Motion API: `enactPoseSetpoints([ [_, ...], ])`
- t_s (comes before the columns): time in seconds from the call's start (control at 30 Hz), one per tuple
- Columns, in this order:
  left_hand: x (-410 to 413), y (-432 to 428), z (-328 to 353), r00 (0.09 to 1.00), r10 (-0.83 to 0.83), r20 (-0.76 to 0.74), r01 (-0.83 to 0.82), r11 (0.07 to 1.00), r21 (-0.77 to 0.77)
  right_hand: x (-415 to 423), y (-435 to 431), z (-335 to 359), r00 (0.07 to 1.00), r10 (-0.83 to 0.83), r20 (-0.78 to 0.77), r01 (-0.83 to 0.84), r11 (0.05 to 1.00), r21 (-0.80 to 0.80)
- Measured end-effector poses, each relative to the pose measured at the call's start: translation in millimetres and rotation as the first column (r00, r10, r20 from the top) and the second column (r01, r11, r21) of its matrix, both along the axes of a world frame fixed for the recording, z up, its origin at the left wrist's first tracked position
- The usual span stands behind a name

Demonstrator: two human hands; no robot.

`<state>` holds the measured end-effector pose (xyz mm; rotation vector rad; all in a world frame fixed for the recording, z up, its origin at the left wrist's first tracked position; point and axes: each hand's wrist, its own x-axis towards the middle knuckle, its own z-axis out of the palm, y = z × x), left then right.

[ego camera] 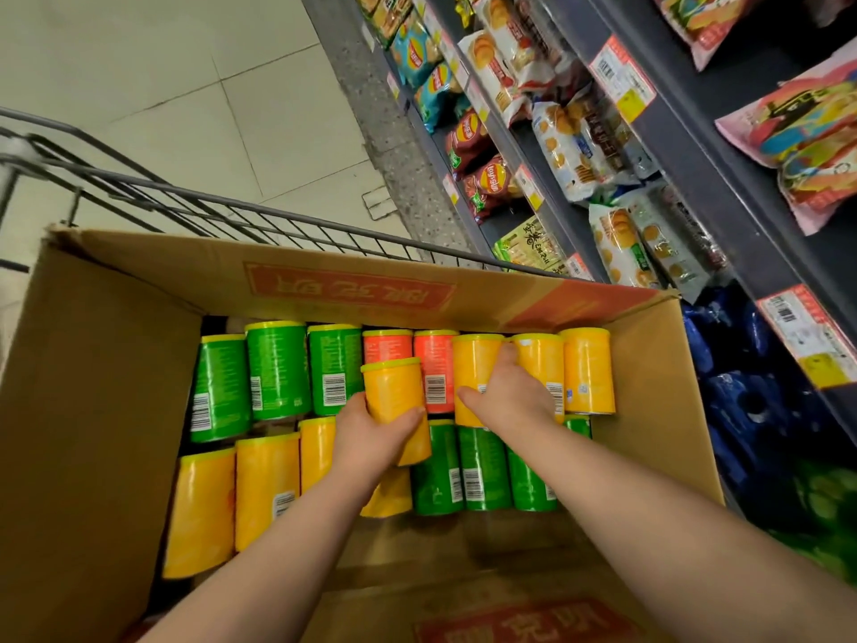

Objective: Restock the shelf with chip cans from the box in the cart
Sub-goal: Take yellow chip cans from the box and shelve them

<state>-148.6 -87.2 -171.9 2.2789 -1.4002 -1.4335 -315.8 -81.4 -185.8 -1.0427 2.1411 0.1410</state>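
Pale floor tiles (185,85) fill ten o'clock; dark metal store shelving (714,201) stacked with snack bags (575,146) runs from twelve to three o'clock. Below, a grey wire cart (222,202) carries an open brown cardboard box (92,387) holding green, red and yellow cans (278,368) lying in two rows. At centre the left hand (371,438) grips a raised yellow cylindrical chip can (394,392). The right hand (510,396) curls round a second yellow chip can (475,364) lying in the far row at one o'clock. Best to hold each mid-body, not by the lid, and lift straight up clear of neighbours before swinging toward the shelving.
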Motion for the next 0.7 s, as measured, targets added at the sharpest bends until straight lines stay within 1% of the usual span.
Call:
enactPoseSetpoints([
  [0.13,10.4,4.9,7.5,1.0,0.008,-0.008,-0.009,1.0,-0.006,1.0,5.2,1.3,0.99,-0.102,0.099,0.108,0.992,-0.061],
  [0.27,17.3,11.3,22.7,1.0,0.0,-0.018,0.0,1.0,-0.013,5.5,18.5,13.9,0.982,-0.123,0.145,0.133,0.989,-0.062],
  [0.47,26.1,25.2,54.1,0.998,-0.047,-0.03,0.045,0.997,-0.056,16.4,51.3,44.2,0.948,-0.202,0.246,0.241,0.96,-0.141],
  [0.7,38.3,54.0,91.4,0.989,-0.097,-0.11,0.084,0.989,-0.118,35.2,93.2,96.4,0.931,-0.224,0.288,0.296,0.926,-0.235],
])
